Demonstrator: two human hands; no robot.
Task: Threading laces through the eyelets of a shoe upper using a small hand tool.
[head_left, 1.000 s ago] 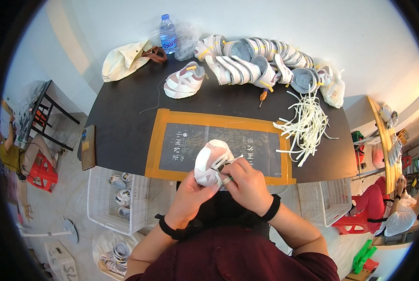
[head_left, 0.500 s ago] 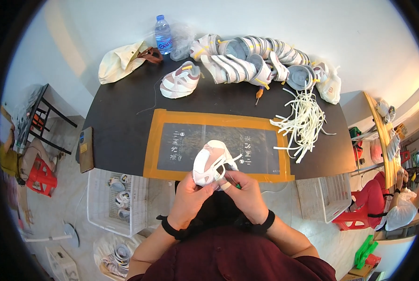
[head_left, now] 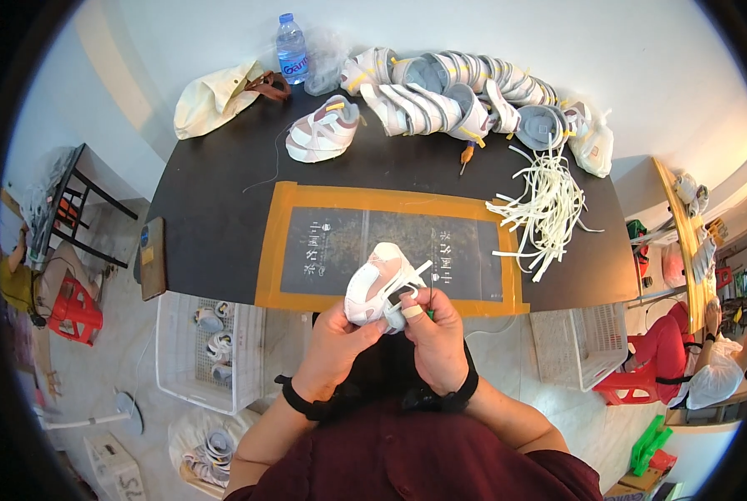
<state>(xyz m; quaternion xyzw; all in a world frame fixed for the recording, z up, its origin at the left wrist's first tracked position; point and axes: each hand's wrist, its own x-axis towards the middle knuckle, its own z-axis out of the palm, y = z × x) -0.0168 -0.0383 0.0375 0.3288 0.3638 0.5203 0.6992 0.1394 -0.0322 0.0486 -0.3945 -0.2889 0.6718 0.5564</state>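
Observation:
Just past the table's front edge, my left hand (head_left: 333, 344) is closed around the side of a white and pink shoe upper (head_left: 372, 282), its toe pointing away from me. A white lace (head_left: 421, 269) runs through it, with a loose end sticking out to the right. My right hand (head_left: 437, 344) is closed at the upper's opening, beside the lace, a pale band round its thumb. Between its fingers shows a bit of a thin tool with a green handle (head_left: 431, 314); most of it is hidden.
On the dark table (head_left: 215, 200) lies a panel framed in orange tape (head_left: 275, 250). White laces (head_left: 549, 209) lie right of it; shoe uppers (head_left: 423, 113) line the back. An orange-handled awl (head_left: 467, 155), bottle (head_left: 291, 54) and phone (head_left: 152, 259) are there too. Crates (head_left: 169, 351) stand below.
My right hand has turned more upright, its thumb and fingers now raised at the upper's opening. The upper has tilted slightly, and my left hand still holds it.

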